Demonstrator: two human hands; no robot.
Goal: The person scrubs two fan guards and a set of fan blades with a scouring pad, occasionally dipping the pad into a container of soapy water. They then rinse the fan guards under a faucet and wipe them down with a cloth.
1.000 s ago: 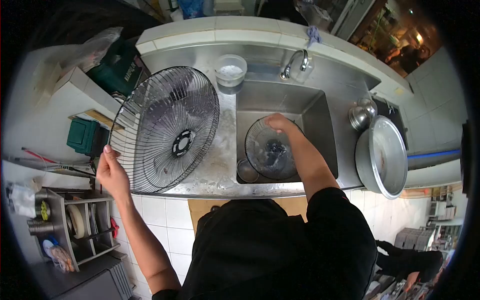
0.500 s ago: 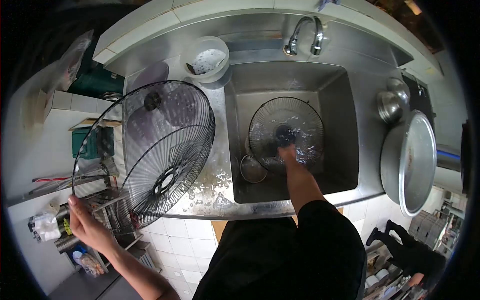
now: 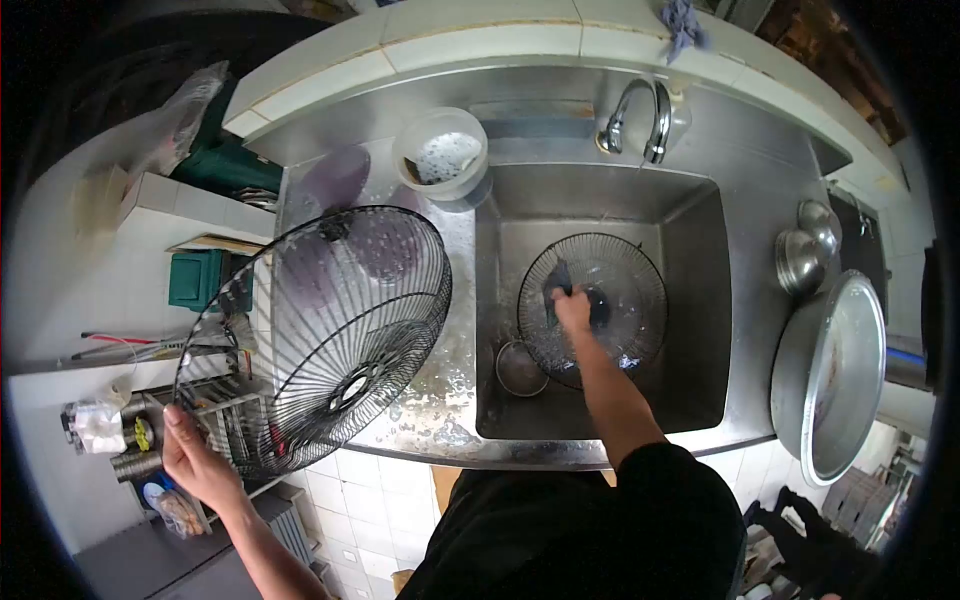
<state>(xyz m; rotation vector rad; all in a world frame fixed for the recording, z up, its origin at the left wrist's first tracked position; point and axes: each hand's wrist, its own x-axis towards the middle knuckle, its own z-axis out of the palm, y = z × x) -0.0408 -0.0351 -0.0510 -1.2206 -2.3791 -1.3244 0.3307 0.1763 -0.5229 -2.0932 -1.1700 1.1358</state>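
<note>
My left hand [image 3: 200, 462] grips the rim of a black wire fan guard [image 3: 365, 320], holding it tilted at the left, over the counter and its front edge. A second round fan guard [image 3: 640, 290] lies in the steel sink [image 3: 700, 370]. Over its middle, beside the dark hub, my right hand [image 3: 572, 310] is closed on a dark cloth [image 3: 557, 280], whose edges are blurred. Behind the held guard, a translucent purple fan blade [image 3: 335, 178] lies on the wet counter. A small round wire-rimmed strainer [image 3: 522, 369] sits in the sink's near left part.
A tub of suds [image 3: 445, 160] stands behind the sink's left corner, near the curved faucet [image 3: 655, 120]. Metal bowls [image 3: 803, 258] and a big aluminium basin [image 3: 835, 380] are on the right. A person in dark clothes [image 3: 810, 540] is at the lower right.
My right hand has shifted from the guard's hub toward its upper left, and the dark cloth now shows there. My left hand still holds the other guard. The whole view has shifted slightly.
</note>
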